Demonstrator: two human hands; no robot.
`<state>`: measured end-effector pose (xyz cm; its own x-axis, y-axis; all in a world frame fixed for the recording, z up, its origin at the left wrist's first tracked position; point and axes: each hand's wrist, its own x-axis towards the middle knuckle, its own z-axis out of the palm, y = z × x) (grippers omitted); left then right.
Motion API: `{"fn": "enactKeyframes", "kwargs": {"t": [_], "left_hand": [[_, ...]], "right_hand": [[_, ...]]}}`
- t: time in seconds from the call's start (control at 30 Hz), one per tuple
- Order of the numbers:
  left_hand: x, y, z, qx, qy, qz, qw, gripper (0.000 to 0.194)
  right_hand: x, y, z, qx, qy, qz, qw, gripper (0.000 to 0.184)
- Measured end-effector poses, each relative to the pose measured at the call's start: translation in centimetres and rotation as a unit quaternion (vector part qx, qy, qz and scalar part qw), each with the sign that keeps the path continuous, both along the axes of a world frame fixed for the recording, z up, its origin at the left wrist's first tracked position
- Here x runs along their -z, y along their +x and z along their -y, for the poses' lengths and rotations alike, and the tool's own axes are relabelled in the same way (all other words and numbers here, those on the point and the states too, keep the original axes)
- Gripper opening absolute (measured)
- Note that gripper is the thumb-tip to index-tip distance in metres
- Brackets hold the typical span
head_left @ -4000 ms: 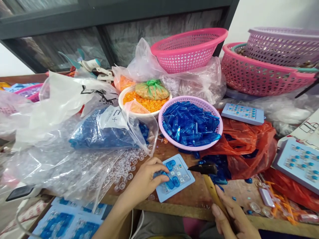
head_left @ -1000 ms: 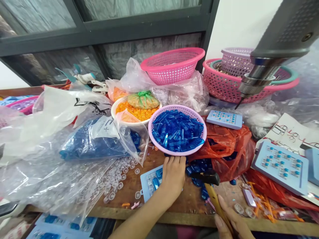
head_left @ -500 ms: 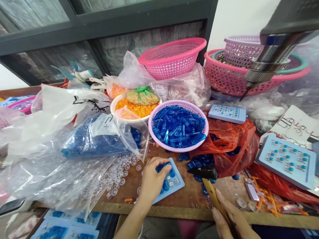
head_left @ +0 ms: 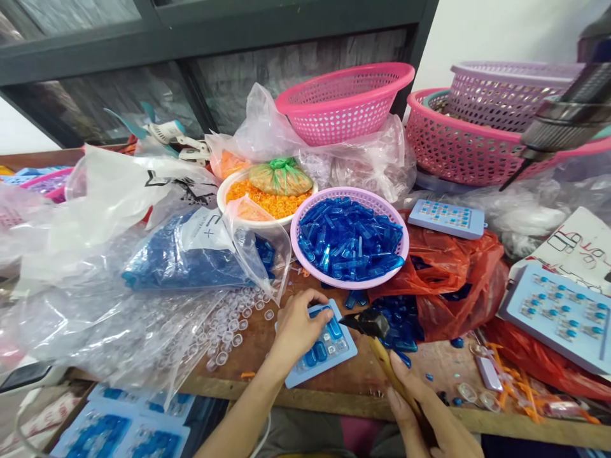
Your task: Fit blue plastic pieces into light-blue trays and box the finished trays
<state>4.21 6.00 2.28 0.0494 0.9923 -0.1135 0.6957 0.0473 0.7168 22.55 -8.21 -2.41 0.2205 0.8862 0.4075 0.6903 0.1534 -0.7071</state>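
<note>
My left hand [head_left: 296, 329] rests curled on a light-blue tray [head_left: 319, 347] that carries several blue plastic pieces, its fingertips pinching at a blue piece near the tray's far edge. My right hand [head_left: 429, 425] grips the wooden handle of a small hammer [head_left: 368, 324]. The black hammer head hovers just right of the tray. A lilac basket [head_left: 305, 267] heaped with blue pieces stands right behind them.
Clear bags of blue pieces [head_left: 191, 261] and of clear caps [head_left: 143, 331] fill the left. A white bowl of orange bits [head_left: 267, 202], pink baskets [head_left: 344, 102], orange bags [head_left: 458, 280], more loaded trays [head_left: 558, 315] and a metal tool [head_left: 558, 127] at the upper right crowd the wooden bench [head_left: 334, 397].
My left hand came back from the loose blue pieces by the basket onto the tray. The hammer head has shifted left, closer to the tray.
</note>
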Motion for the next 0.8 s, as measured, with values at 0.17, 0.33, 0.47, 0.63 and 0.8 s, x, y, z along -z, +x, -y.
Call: {"fn": "enactKeyframes", "kwargs": {"t": [0.17, 0.33, 0.47, 0.63, 0.8], "left_hand": [[-0.4, 0.3, 0.3, -0.004, 0.005, -0.019, 1.000, 0.013], [-0.6, 0.6, 0.4, -0.013, -0.002, -0.039, 0.999, 0.014], [-0.6, 0.6, 0.3, -0.005, 0.000, -0.042, 0.999, 0.013], [-1.4, -0.4, 1.2, 0.048, 0.012, -0.050, 0.998, 0.018], [-1.5, -2.1, 3.7, 0.174, -0.011, -0.191, 0.966, 0.111]], "right_hand": [[0.4, 1.5, -1.9, -0.145, 0.059, 0.159, 0.975, 0.068], [0.0, 1.7, -1.6, -0.138, 0.031, 0.170, 0.975, 0.067], [0.2, 1.8, -1.6, -0.135, 0.045, 0.197, 0.970, 0.069], [1.3, 2.5, -2.3, -0.147, 0.036, 0.184, 0.971, 0.059], [1.2, 2.0, -1.7, -0.055, -0.029, 0.018, 0.998, 0.038]]}}
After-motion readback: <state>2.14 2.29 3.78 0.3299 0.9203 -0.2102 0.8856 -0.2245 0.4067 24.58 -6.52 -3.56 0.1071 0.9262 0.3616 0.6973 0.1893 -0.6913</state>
